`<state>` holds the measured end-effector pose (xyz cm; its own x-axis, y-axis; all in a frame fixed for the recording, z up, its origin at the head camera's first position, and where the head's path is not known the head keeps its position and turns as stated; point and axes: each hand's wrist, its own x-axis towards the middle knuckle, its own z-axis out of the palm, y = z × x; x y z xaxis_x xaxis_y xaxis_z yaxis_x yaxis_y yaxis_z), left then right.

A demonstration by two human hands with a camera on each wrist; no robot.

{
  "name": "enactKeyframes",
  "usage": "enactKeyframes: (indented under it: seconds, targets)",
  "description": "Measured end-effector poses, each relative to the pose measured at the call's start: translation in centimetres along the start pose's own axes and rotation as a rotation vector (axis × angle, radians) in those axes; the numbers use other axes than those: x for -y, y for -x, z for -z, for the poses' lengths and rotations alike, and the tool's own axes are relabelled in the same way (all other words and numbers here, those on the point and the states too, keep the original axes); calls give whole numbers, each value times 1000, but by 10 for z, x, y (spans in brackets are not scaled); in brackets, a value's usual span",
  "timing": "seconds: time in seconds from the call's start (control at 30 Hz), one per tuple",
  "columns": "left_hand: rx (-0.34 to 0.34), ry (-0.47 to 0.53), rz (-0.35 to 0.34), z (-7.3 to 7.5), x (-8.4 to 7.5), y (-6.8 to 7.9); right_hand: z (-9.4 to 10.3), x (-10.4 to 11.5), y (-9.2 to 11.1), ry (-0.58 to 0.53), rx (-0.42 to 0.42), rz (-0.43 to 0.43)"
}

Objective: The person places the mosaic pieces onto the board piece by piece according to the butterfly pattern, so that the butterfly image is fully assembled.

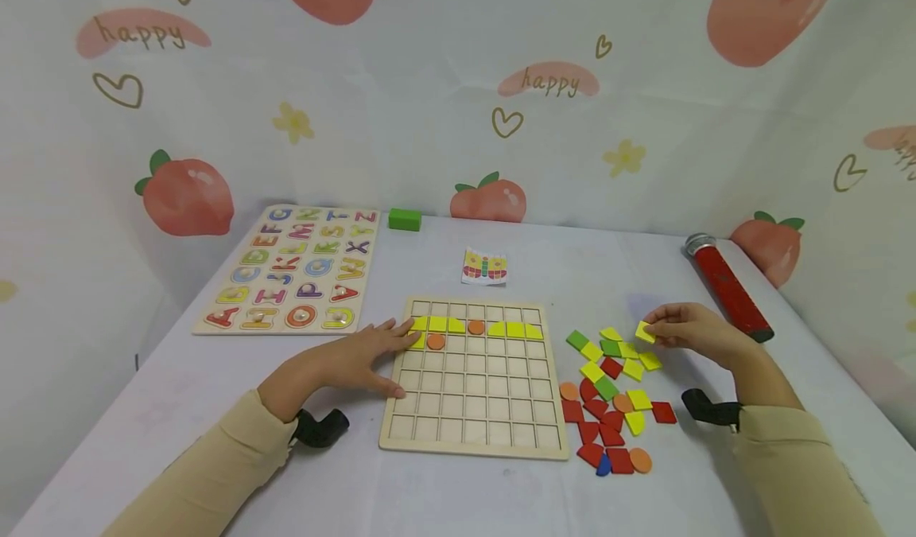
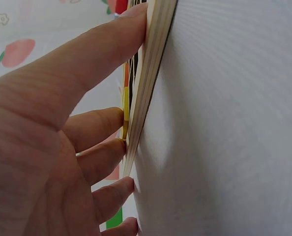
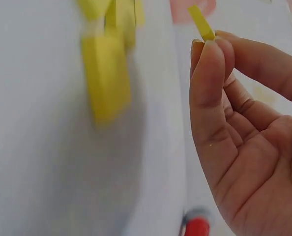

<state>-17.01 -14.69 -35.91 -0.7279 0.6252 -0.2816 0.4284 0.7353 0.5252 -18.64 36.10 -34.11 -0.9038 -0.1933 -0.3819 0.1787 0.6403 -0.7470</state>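
Observation:
My right hand (image 1: pixel 690 332) pinches a yellow square tile (image 1: pixel 645 332) between thumb and fingertips, and the right wrist view shows that tile (image 3: pixel 202 23) edge-on. My left hand (image 1: pixel 365 356) rests with spread fingers on the left edge of the wooden grid board (image 1: pixel 475 438). In the left wrist view its thumb (image 2: pixel 102 51) lies along the board's side (image 2: pixel 148 73). Yellow tiles (image 1: pixel 436 324) and an orange disc (image 1: pixel 475 327) fill much of the board's second row. Below them, another orange disc (image 1: pixel 436 342) sits beside a yellow tile that the left fingers partly cover.
Loose red, yellow, green and orange pieces (image 1: pixel 611 424) lie right of the board. A butterfly pattern card (image 1: pixel 485 266) is behind it. An alphabet puzzle board (image 1: pixel 286 270) and a green block (image 1: pixel 405 219) stand back left; a red microphone (image 1: pixel 730 289) lies at right.

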Motion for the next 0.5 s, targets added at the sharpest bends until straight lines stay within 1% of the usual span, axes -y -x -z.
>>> enactKeyframes:
  seconds: [0.1, 0.3, 0.5]
  targets:
    - [1, -9, -1, 0, 1, 0, -10, 14, -5, -10, 19, 26]
    - [3, -12, -6, 0, 2, 0, -37, 42, -20, -9, 68, 92]
    - [4, 5, 13, 1, 0, 0, -65, 70, -37, -47, 144, 154]
